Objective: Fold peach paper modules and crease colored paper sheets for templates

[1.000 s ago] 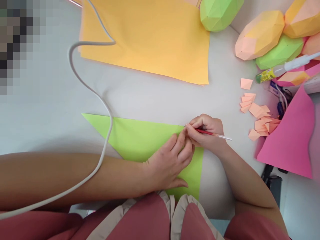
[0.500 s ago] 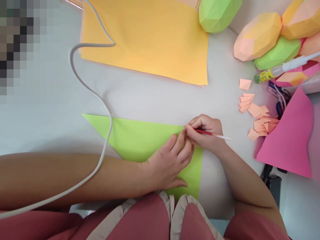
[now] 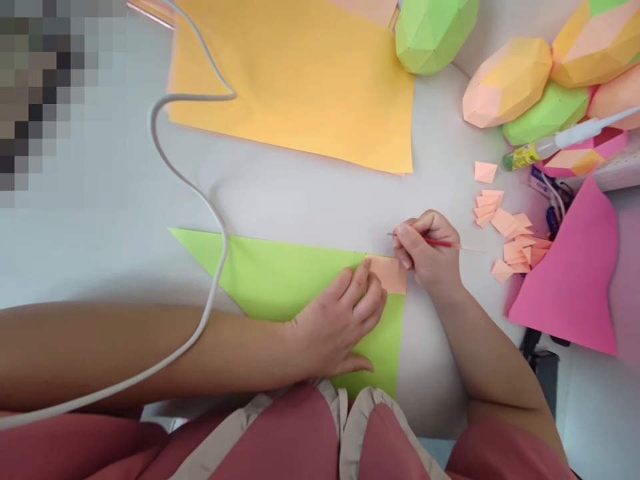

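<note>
A green sheet of paper (image 3: 285,273) lies flat in front of me, with a small peach paper piece (image 3: 393,275) on its upper right corner. My left hand (image 3: 347,320) rests on both, fingers spread, its fingertips at the piece's left edge. Just right of that piece, my right hand (image 3: 427,247) pinches a thin red pen (image 3: 440,243). The pen's fine tip points left, above the sheet's top edge. Small dark marks show along that edge.
Orange sheets (image 3: 295,87) lie across the back. A white cable (image 3: 213,207) crosses the green sheet's left part. At the right are small peach pieces (image 3: 513,223), faceted paper shapes (image 3: 507,80), a glue tube (image 3: 523,157) and a pink sheet (image 3: 570,273).
My right hand has moved up and right with the pen, off the sheet's edge, uncovering the peach piece. My left hand has stayed almost still.
</note>
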